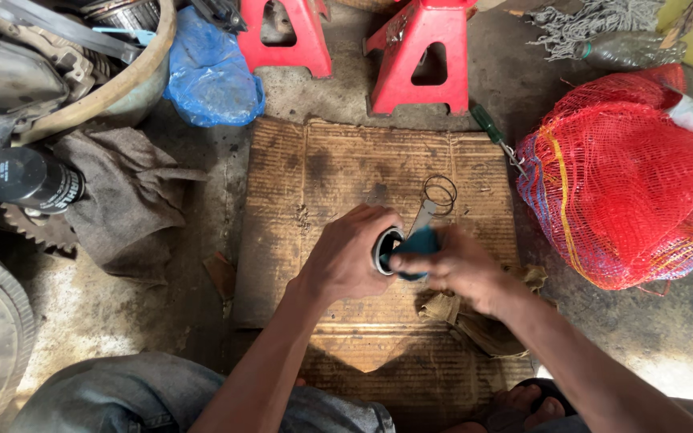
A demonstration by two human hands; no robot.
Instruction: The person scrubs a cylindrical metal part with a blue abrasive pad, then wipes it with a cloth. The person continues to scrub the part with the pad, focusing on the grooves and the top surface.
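My left hand (352, 254) is wrapped around a short metal cylinder (384, 250) whose open round end faces right. My right hand (455, 269) presses a teal cloth (419, 243) into that open end. Both hands are over a sheet of worn brown cardboard (322, 168) on the floor. Just beyond the hands lie thin wire rings (440, 192) and a flat metal strip (424, 213). Most of the cylinder is hidden under my left fingers.
Two red jack stands (415, 56) stand at the far edge. A red mesh sack (623, 180) sits to the right with a green-handled screwdriver (491, 128) beside it. On the left are a grey rag (122, 200), a black oil filter (30, 180), a blue plastic bag (210, 76) and a basin of engine parts (66, 56).
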